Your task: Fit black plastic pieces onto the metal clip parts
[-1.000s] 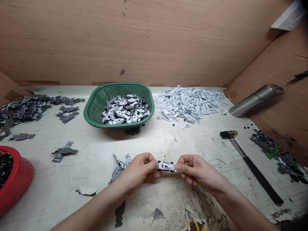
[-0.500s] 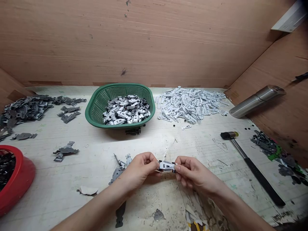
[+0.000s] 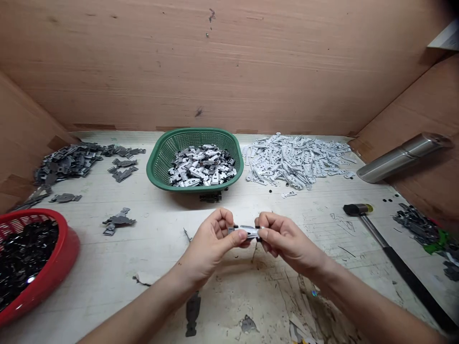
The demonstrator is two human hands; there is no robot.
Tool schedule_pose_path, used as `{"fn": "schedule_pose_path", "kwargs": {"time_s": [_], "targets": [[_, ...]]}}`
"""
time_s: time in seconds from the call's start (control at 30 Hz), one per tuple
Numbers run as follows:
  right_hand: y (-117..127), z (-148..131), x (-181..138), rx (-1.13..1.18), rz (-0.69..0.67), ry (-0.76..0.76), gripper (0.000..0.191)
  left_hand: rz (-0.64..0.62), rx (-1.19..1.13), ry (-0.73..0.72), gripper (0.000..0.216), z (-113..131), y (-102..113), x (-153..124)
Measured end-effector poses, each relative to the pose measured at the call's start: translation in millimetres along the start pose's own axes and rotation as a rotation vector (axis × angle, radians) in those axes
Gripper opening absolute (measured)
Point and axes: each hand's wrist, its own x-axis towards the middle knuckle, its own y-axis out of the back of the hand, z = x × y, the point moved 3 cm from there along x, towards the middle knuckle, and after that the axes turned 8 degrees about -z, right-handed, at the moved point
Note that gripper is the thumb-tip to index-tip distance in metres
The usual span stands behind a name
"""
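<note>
A small white toy race car (image 3: pixel 248 232) with black wheels is held level above the front middle of the table. My left hand (image 3: pixel 218 234) pinches its left end, thumb on top. At the right end, the thumb and fingers of my right hand (image 3: pixel 278 234) grip it. My fingers cover both ends of the car. Just left of my left hand, the tip of a thin grey part (image 3: pixel 187 235) shows, the rest hidden behind the hand. Below my left wrist lies a flat dark grey car-base piece (image 3: pixel 192 313).
Beyond my hands stands a green basket (image 3: pixel 152 165) of toy cars, beside a pile of white parts (image 3: pixel 297 160). Grey pieces (image 3: pixel 70 165) lie back left. A red basket (image 3: pixel 68 253) holds black parts. To the right are a hammer (image 3: pixel 394 263) and a metal cylinder (image 3: pixel 398 160).
Both hands have lifted slightly with the car, which is now tilted differently in the fingers. The left thumb has moved onto its top. The view has shifted left.
</note>
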Motion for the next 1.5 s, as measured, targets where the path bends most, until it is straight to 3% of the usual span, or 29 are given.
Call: {"fn": "schedule_pose_path", "kwargs": {"time_s": [0.13, 0.23, 0.3, 0.37, 0.47, 0.63, 0.83, 0.93, 1.0, 1.07, 1.17, 1.23, 1.33, 1.43, 1.5], "targets": [[-1.7, -51.2, 43.6, -0.211, 0.000, 0.216, 0.027, 0.094, 0.082, -0.176, 0.036, 29.6, 22.0, 4.0], [4.0, -82.4, 80.2, -0.320, 0.153, 0.330, 0.028, 0.222, 0.470, -0.136, 0.039, 42.6, 44.5, 4.0], [10.0, -90.6, 94.7, -0.528, 0.237, 0.264, 0.033, 0.241, 0.876, -0.017, 0.025, 44.6, 53.1, 1.1], [16.2, -85.2, 98.5, -0.795, 0.239, 0.130, 0.033, 0.217, 1.191, 0.089, 0.013, 43.1, 54.9, -2.8], [25.7, -57.0, 94.8, -1.059, 0.242, -0.022, 0.026, 0.176, 1.427, 0.214, 0.018, 38.2, 50.2, -6.4], [26.3, -7.5, 113.1, -1.046, 0.334, 0.052, 0.009, 0.080, 1.364, 0.173, 0.020, 23.4, 41.4, 0.8], [24.5, 4.0, 129.1, -0.954, 0.445, 0.142, 0.008, -0.122, 1.334, -0.065, 0.027, 0.9, 23.8, 4.4], [27.1, 0.7, 109.8, -0.907, 0.406, 0.166, 0.009, -0.064, 1.413, -0.020, 0.027, -2.3, 12.0, 0.3], [28.7, -1.1, 88.9, -0.884, 0.379, 0.166, 0.009, 0.022, 1.494, 0.102, 0.033, -4.9, 6.2, -0.9], [29.5, -1.6, 65.2, -0.870, 0.352, 0.154, 0.007, 0.041, 1.555, 0.194, 0.024, -9.7, 1.7, 0.0], [28.4, 1.4, 30.7, -0.777, 0.296, 0.130, 0.004, -0.035, 1.538, 0.111, 0.014, -17.3, -1.7, 4.8], [25.1, 5.7, 11.6, -0.663, 0.254, 0.107, 0.007, -0.060, 1.446, 0.016, 0.019, -20.5, 0.0, 7.7], [15.8, 12.6, -8.8, -0.564, 0.235, 0.087, 0.011, -0.054, 1.291, -0.017, 0.014, -23.2, 4.8, 10.0], [4.1, 16.0, -19.0, -0.624, 0.267, 0.171, 0.009, -0.052, 1.084, 0.019, 0.005, -25.4, 6.3, 10.9], [-2.6, 16.4, -21.8, -0.750, 0.293, 0.282, 0.009, -0.082, 0.834, 0.098, 0.013, -29.6, 5.8, 11.2]]}}
